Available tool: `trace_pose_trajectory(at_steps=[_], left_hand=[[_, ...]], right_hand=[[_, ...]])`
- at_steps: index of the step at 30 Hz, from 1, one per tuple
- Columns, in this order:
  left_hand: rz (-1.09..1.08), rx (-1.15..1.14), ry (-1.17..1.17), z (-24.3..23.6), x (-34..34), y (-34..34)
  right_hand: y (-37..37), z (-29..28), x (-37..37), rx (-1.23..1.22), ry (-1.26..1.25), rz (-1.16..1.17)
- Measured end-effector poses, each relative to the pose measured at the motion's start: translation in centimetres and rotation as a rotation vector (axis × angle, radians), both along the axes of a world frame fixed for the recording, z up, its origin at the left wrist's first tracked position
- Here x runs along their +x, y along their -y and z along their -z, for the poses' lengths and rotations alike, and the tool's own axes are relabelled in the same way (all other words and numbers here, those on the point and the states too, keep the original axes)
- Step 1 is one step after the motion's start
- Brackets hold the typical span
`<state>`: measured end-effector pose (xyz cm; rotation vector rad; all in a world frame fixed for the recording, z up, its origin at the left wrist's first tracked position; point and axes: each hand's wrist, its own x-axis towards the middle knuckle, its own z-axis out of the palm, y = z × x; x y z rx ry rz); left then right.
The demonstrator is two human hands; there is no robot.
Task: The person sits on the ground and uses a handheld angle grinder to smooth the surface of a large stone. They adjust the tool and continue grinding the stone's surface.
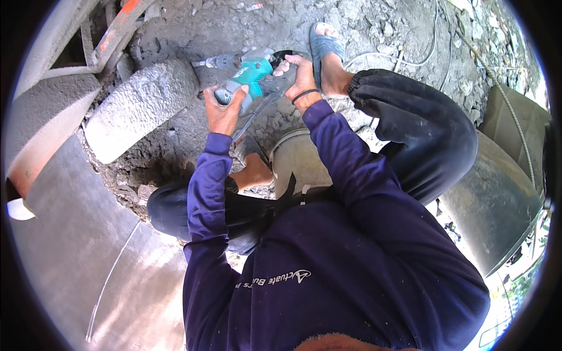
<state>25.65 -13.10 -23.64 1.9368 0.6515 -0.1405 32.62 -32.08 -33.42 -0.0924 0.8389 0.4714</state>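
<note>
A teal power hammer (pixel 253 71) with a dark front collar lies across in front of me, its metal bit (pixel 206 62) pointing left. My left hand (pixel 224 110) is wrapped round the grey motor end of its body. My right hand (pixel 300 79), a black band at its wrist, grips the black rear handle. The bit's tip is at the upper right end of a grey stone block (pixel 140 108), which has a pitted top and a smoother pale lower end. Whether the tip touches the stone, I cannot tell. A dark cord runs down from the tool beside my left wrist.
I sit on an upturned pale bucket (pixel 300 153). My sandalled foot (pixel 329 55) stands on dusty, rubble-strewn ground (pixel 281 26). A light cable (pixel 389 57) loops across at the right. Large curved stone pieces (pixel 52 126) and a metal frame (pixel 117 35) stand at left; a dark curved slab (pixel 492 199) at right.
</note>
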Motion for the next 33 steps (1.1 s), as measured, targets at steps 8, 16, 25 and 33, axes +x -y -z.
trace_pose_trajectory(at_steps=[8, 16, 25, 33], left_hand=[[-0.057, -0.058, 0.042, 1.9, -2.4, -0.7], [-0.083, -0.034, 0.066, 3.5, -2.6, -2.2], [-0.128, -0.094, 0.069, 4.4, -2.9, -2.2], [-0.153, -0.033, 0.034, 5.1, -3.5, -2.3]], right_hand=[[-0.9, 0.8, -0.7, 0.11, 0.041, -0.028], [-3.0, 3.2, -0.7, 0.162, 0.073, -0.027], [-3.2, 3.6, -0.8, 0.118, 0.093, -0.058], [-3.7, 3.0, -0.8, 0.081, 0.104, -0.08]])
